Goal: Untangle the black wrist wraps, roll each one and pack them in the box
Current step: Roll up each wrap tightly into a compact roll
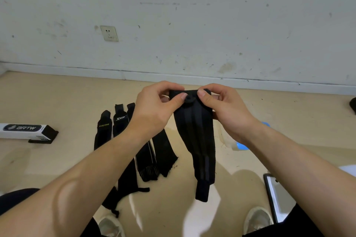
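Black wrist wrap (194,136) hangs above open floor (57,98), top edge pinched by left hand (154,107) and right hand (223,109). At least four more wraps (148,159) lie on the floor beside it; one box (23,131) lies well left.

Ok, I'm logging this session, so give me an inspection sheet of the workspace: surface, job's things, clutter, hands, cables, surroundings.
Surface: glossy beige floor.
Job's things: held wrap hangs in the air; other wraps lie side by side on the floor; white box lies at left.
Clutter: blue-and-white object partly hidden by the right forearm; dark-framed device at right.
Hands: left hand and right hand pinch the held wrap's top edge.
Cables: nothing seen.
Surroundings: scuffed white wall, socket.
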`<action>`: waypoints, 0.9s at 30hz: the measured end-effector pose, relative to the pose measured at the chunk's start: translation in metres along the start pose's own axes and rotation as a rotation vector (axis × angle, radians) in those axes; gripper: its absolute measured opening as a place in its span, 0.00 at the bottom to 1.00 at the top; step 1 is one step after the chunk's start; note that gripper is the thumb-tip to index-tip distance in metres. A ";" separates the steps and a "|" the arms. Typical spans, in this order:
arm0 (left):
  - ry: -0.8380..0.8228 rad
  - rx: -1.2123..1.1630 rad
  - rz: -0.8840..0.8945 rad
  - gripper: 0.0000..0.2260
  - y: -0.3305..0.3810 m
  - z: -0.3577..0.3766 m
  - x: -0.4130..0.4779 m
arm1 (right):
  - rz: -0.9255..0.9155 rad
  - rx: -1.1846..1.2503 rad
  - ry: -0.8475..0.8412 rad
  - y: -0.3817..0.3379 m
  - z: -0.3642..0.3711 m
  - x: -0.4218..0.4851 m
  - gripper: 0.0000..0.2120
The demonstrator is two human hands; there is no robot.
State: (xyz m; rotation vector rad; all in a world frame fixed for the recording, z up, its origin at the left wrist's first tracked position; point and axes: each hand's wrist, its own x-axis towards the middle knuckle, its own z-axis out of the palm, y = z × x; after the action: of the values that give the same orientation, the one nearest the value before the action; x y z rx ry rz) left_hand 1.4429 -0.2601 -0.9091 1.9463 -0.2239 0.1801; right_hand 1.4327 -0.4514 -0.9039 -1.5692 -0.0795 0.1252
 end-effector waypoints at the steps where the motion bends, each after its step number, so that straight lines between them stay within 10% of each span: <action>1: 0.028 0.003 -0.009 0.06 0.001 0.000 0.000 | -0.007 0.003 -0.009 0.000 0.000 0.000 0.11; 27: -0.134 -0.127 -0.088 0.05 0.000 0.002 0.005 | -0.159 -0.226 0.056 0.008 0.008 0.001 0.03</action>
State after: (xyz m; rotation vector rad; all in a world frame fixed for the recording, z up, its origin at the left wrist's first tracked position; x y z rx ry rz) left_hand 1.4481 -0.2625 -0.9082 1.8395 -0.2315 -0.0219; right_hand 1.4323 -0.4439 -0.9119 -1.7841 -0.1786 -0.0551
